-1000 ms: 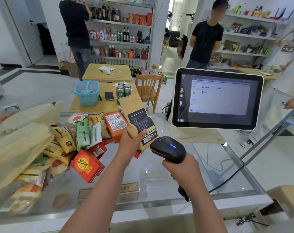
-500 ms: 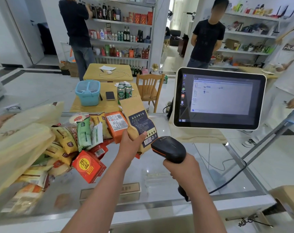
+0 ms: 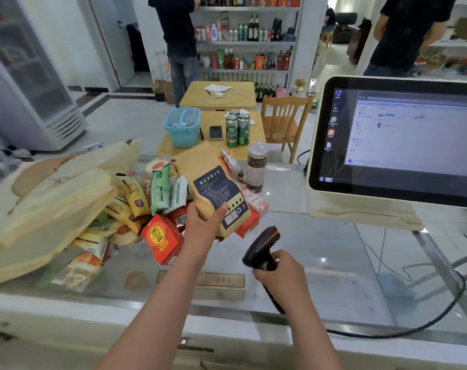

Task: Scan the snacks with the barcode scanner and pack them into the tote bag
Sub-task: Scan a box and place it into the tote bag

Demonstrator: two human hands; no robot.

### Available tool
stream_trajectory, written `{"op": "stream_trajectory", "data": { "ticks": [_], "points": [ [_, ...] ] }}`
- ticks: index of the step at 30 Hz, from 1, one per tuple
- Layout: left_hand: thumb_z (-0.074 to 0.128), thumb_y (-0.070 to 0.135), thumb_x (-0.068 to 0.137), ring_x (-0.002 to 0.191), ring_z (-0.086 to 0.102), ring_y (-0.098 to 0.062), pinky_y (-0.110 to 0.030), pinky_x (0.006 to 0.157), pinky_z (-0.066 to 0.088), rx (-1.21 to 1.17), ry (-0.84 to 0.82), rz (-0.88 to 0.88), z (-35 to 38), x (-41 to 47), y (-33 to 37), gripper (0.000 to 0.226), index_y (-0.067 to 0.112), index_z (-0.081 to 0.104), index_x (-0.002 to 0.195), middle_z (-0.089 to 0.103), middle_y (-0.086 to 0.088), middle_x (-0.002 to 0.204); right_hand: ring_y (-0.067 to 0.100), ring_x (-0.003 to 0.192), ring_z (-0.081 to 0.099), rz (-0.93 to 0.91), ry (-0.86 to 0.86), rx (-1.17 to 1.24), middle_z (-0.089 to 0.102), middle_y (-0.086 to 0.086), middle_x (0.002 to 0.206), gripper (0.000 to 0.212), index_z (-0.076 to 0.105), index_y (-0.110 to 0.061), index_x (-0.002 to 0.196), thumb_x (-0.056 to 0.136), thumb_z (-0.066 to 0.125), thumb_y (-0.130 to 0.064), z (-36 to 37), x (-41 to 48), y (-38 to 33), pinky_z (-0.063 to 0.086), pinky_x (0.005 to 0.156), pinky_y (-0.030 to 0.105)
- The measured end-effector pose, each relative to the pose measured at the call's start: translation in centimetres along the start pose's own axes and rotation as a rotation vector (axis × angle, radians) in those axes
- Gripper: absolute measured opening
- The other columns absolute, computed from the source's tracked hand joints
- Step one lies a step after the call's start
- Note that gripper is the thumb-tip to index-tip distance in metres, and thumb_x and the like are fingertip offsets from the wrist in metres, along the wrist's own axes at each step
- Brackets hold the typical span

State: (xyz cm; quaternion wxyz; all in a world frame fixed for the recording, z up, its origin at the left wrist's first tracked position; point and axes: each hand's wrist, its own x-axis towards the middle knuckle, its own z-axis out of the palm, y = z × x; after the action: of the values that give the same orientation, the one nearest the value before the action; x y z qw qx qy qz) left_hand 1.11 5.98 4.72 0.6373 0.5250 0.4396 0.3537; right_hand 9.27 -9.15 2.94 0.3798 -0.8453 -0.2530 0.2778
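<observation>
Beyond your hands you face a pale tiled floor (image 3: pixel 120 121), two wooden tables (image 3: pixel 219 96) and a wooden chair (image 3: pixel 283 121). Stocked shelving (image 3: pixel 248 44) lines the far wall; a glass-door fridge (image 3: pixel 32 76) stands far left.

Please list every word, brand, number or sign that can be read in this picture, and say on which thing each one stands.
"1", beside a recycling sign: brown paper snack pouch in the left hand.
Dark label and barcode on that pouch: characters too blurred to read.
Red box with yellow circle: characters blurred.
Green drink cans: lettering unreadable.
White touchscreen monitor: icons and window text too small.
Yellow snack packets: logos unreadable.
</observation>
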Motion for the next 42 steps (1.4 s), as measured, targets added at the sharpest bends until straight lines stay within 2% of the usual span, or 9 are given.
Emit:
{"op": "stream_trajectory", "data": {
  "ticks": [12,15,17,20,25,30,36,40,42],
  "points": [
    [0.074,0.025,0.083,0.097,0.065,-0.014,-0.029,0.066,0.056,-0.007,0.198,0.044,-3.2,-2.1,0.8,0.049,0.027,0.046,0.123,0.063,0.004,0.113,0.026,0.084,0.059,-0.036,0.138,-0.063,0.063,0.006,0.086,0.008,0.058,-0.01,0.088,0.081,0.06,-0.011,3.6,1.2,1.3,0.048,0.071,0.037],
    [0.076,0.027,0.081,0.095,0.065,-0.016,-0.034,0.071,0.057,0.044,0.234,0.068,-5.5,-3.1,2.0,0.048,0.027,0.046,0.119,0.063,0.002,0.112,0.023,0.125,0.044,-0.27,0.301,-0.084,0.051,-0.002,0.13,0.052,0.051,-0.021,0.129,0.081,0.068,-0.032,5.6,-1.2,-2.2,0.04,0.1,0.036],
    [0.074,0.034,0.082,0.093,0.065,-0.015,-0.027,0.065,0.057,0.071,0.206,0.098,-7.6,-4.1,3.3,0.046,0.028,0.046,0.118,0.063,0.003,0.11,0.011,0.136,0.032,-0.368,0.157,0.204,0.034,-0.014,0.147,0.078,0.034,-0.033,0.144,0.077,0.07,-0.052,7.4,-3.8,-6.5,0.034,0.109,0.034],
    [0.052,0.051,0.092,0.087,0.063,-0.006,-0.02,0.064,0.057,0.095,0.043,0.125,-11.6,-5.8,5.4,0.023,0.031,0.058,0.103,0.065,0.01,0.098,0.005,0.122,0.049,-0.303,-0.083,0.7,0.043,-0.017,0.138,0.079,0.029,-0.046,0.138,0.073,0.073,-0.05,11.1,-6.8,-11.7,0.051,0.086,0.021],
    [0.041,0.055,0.092,0.093,0.068,-0.01,-0.044,0.089,0.053,0.131,-0.103,0.169,-21.8,-6.6,7.2,0.035,0.035,0.07,0.095,0.074,0.01,0.093,0.021,0.099,0.067,-0.098,0.047,0.969,0.066,0.001,0.11,0.051,0.051,-0.031,0.123,0.08,0.075,-0.019,18.0,-9.3,-16.0,0.057,0.085,0.045],
    [0.066,0.031,0.087,0.088,0.062,-0.014,-0.03,0.076,0.049,0.352,0.27,0.321,-32.3,-4.7,5.8,0.016,0.028,0.059,0.101,0.066,0.011,0.094,0.016,0.088,0.066,-0.07,-0.089,1.143,0.067,-0.002,0.101,0.03,0.056,-0.032,0.112,0.089,0.063,-0.013,23.6,-12.3,-18.6,0.053,0.08,0.04],
    [0.073,0.047,0.076,0.133,0.031,-0.028,-0.04,0.103,0.03,1.049,0.465,0.306,-39.1,0.5,2.3,0.081,0.027,0.034,0.144,0.033,-0.007,0.144,0.028,0.093,0.064,0.011,-0.233,1.124,0.069,0.008,0.106,0.033,0.056,-0.019,0.123,0.091,0.049,-0.012,26.0,-12.9,-19.3,0.052,0.074,0.045],
    [0.073,0.033,0.078,0.127,0.04,-0.029,-0.041,0.096,0.037,1.214,0.355,0.28,-40.9,3.9,1.3,0.058,0.028,0.052,0.132,0.044,-0.004,0.139,0.021,0.07,0.069,0.09,-0.564,0.861,0.072,0.015,0.096,0.043,0.056,-0.008,0.126,0.083,0.05,-0.006,24.3,-11.2,-19.2,0.053,0.055,0.029],
    [0.069,0.02,0.079,0.101,0.06,-0.032,-0.039,0.077,0.044,1.16,0.335,0.383,-41.8,5.1,1.6,0.03,0.022,0.068,0.11,0.066,-0.004,0.108,0.023,0.095,0.064,0.182,-0.55,0.623,0.055,0.022,0.132,0.055,0.033,0.001,0.145,0.091,0.042,0.009,24.9,-9.9,-19.4,0.044,0.069,0.017]
  ]
}}
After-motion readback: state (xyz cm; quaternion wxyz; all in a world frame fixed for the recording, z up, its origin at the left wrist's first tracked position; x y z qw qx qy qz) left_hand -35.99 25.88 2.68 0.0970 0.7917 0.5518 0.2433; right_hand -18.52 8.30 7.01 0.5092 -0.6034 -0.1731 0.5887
